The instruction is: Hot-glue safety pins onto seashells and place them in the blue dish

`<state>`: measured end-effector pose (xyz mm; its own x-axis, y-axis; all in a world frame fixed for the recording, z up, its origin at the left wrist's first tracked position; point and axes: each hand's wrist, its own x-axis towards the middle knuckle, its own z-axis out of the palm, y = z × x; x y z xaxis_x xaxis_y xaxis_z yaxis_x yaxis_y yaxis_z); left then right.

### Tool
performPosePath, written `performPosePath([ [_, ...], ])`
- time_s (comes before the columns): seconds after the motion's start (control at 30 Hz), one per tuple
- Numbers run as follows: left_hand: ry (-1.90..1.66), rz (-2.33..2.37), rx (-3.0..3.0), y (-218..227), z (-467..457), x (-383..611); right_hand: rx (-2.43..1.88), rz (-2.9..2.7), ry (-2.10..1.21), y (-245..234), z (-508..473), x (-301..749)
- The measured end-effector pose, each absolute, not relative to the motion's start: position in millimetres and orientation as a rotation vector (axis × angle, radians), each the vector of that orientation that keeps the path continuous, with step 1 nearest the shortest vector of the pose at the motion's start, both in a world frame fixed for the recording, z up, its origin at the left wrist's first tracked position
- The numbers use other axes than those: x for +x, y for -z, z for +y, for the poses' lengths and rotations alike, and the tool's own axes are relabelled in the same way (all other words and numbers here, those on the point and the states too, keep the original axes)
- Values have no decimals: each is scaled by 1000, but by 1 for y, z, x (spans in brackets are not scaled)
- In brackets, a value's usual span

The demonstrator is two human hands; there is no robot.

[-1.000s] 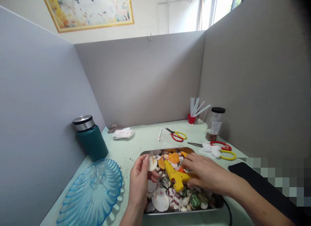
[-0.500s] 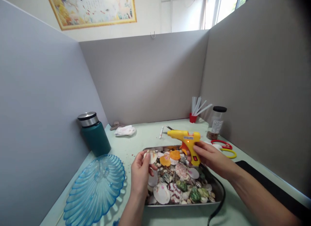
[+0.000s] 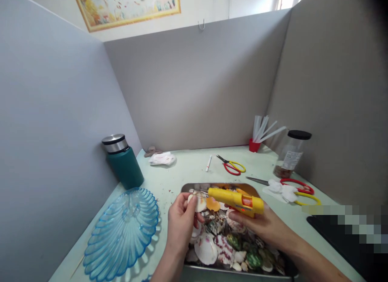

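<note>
Fingers of left hand pinch a shell; right hand grips glue gun, nozzle seemingly touching.

Glossy plastic glue gun, shiny metal tray.

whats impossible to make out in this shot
All head view:
- whether the nozzle of the glue gun touches the shell in the left hand: too small to tell
- its trigger: hidden by the right hand
- jar label: too small to read
- framed picture: cut off by the top edge
- dark object at right: blurred by pixel blocks
</note>
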<state>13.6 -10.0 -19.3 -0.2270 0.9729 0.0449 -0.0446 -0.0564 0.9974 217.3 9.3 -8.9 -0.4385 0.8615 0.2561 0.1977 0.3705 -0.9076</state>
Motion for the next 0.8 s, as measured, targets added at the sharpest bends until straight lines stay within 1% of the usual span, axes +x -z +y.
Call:
performPosePath([
  [0.27, -1382, 1318, 1117, 14, -14, 17, -967, -2088, -747, 6, 6, 214],
  [0.57, -1402, 1274, 1054, 15, -13, 16, -684, -2204, -132, 29, 14, 222],
  [0.67, -1423, 1230, 996, 17, -11, 14, -692, -2203, -50, 28, 15, 222],
  [0.8, -1406, 1207, 987, 17, -11, 14, -693, -2202, -36, 26, 14, 220],
])
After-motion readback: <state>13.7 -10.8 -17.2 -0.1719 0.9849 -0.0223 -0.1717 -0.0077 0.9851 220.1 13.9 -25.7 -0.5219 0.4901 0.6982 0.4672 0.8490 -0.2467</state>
